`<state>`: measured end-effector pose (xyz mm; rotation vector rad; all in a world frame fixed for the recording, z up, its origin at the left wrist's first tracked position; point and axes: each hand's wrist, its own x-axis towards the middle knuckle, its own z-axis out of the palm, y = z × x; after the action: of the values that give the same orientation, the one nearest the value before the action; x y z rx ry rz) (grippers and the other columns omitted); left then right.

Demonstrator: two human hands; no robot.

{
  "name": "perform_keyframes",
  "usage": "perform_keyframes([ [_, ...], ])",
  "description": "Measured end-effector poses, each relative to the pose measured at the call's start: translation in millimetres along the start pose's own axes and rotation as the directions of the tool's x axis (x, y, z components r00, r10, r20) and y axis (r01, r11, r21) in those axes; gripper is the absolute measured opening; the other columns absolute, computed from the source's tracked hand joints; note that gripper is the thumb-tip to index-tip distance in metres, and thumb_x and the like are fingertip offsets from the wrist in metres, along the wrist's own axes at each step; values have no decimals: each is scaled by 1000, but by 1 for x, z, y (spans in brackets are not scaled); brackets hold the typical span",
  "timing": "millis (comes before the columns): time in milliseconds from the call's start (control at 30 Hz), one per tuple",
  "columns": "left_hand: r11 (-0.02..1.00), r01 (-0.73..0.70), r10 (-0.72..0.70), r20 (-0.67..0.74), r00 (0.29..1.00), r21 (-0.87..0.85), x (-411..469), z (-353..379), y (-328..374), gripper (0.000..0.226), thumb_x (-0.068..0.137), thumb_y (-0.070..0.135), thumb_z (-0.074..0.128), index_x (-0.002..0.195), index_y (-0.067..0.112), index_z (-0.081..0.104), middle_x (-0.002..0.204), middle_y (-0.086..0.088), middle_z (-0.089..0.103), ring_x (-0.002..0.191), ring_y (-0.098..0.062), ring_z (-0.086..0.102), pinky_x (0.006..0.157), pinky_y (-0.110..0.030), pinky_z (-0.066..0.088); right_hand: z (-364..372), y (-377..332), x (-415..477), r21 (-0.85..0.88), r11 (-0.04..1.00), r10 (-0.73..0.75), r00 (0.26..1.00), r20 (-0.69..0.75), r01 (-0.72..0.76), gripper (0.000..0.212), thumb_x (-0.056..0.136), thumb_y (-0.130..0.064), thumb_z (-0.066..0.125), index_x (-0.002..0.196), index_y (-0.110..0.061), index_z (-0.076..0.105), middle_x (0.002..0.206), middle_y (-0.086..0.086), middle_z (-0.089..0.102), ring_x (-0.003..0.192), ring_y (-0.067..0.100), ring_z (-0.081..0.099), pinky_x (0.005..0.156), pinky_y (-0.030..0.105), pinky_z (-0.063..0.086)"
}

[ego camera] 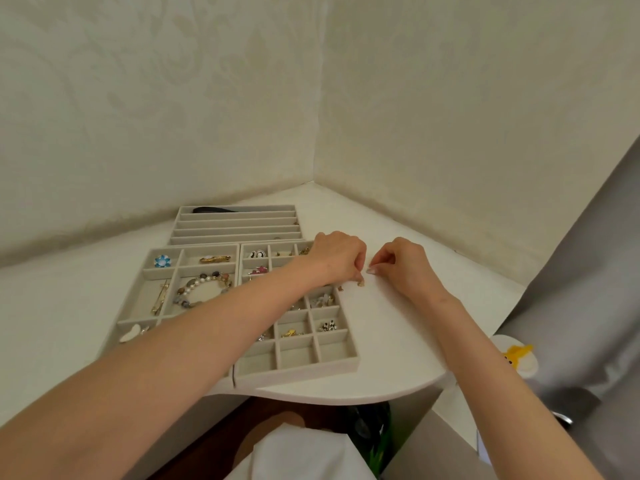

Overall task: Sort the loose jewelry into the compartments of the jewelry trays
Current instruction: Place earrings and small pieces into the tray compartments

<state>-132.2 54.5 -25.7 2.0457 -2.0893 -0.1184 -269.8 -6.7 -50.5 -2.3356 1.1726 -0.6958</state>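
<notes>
The left hand (pixel 341 258), just right of the middle of the frame, has its fingers curled down so the tips meet a small gold piece (pixel 360 283) lying on the white bench (pixel 398 341). I can't tell whether it has actually pinched the piece or is only touching it. Close beside it, the right hand (pixel 403 266) is curled too, thumb against forefinger. If something sits in that pinch, it is too small for me to see. A second gold bit (pixel 341 288) lies just left of the first, right by the outer wall of the grid tray (pixel 346 363), whose small compartments run toward the lower middle of the frame, several filled and the nearest row bare. The left forearm reaches across this tray and hides some of its cells. Further left sits the wider tray (pixel 149 271) with a bead bracelet (pixel 204 289) and a blue flower brooch (pixel 162 261), and behind both is the long-slotted tray (pixel 239 223). The likely trouble is the size of the pieces: a fingertip grip could slip and flick one across the smooth bench and off its curved front edge. The forearm could also catch the grid tray's dividers as it draws back and jostle what is already sorted.
</notes>
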Motion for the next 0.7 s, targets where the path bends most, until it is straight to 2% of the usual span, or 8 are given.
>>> perform_keyframes([
  [167, 999, 32, -33, 98, 995, 10, 4, -1, 1, 19, 83, 28, 67, 98, 18, 64, 108, 1, 65, 107, -21, 54, 81, -31, 34, -3, 2, -3, -30, 1000, 3, 999, 40, -2, 12, 76, -14, 74, 76, -9, 63, 74, -4, 56, 68, 5, 47, 60, 18, 38],
  [300, 1000, 21, -23, 89, 996, 21, 4, 1, 1, 20, 84, 26, 66, 100, 16, 64, 109, 0, 65, 108, -22, 54, 82, -32, 34, -2, 1, -9, 31, 999, -14, 999, 34, 13, 11, 76, -7, 72, 75, -8, 61, 77, 3, 62, 73, 17, 54, 70, 31, 46],
  [400, 1000, 1, -2, 55, 998, 12, 0, 0, 2, 18, 84, 24, 65, 99, 15, 64, 106, 0, 66, 105, -21, 56, 82, -32, 35, -2, 0, -15, 115, 993, -17, 1000, -14, 19, 12, 74, -2, 72, 73, -11, 63, 76, 5, 65, 71, 17, 55, 67, 25, 45],
  [500, 999, -7, 7, 1, 1000, -33, -9, -10, 0, 14, 85, 23, 64, 96, 15, 63, 104, 2, 66, 101, -19, 56, 80, -30, 37, -10, -4, -23, 224, 975, -11, 999, -35, 19, 19, 76, 4, 67, 75, -15, 65, 72, 5, 65, 63, 8, 56, 61, 14, 41],
  [600, 992, -4, -6, -78, 997, -129, -25, -30, -7, 11, 81, 24, 68, 89, 19, 61, 95, 5, 65, 87, -12, 55, 72, -26, 37, -20, -16, -37, 401, 916, -31, 999, 19, 21, 25, 76, 6, 70, 78, -18, 66, 67, -4, 64, 61, 6, 59, 68, 21, 47],
  [700, 965, -13, -7, -77, 997, -262, -54, -47, -8, 13, 76, 22, 74, 81, 23, 62, 75, 12, 62, 73, -6, 54, 62, -24, 37, -25, -33, -56, 482, 874, -124, 988, 90, 65, 27, 73, 5, 74, 81, -18, 64, 68, -3, 67, 68, 16, 58, 72, 31, 48],
])
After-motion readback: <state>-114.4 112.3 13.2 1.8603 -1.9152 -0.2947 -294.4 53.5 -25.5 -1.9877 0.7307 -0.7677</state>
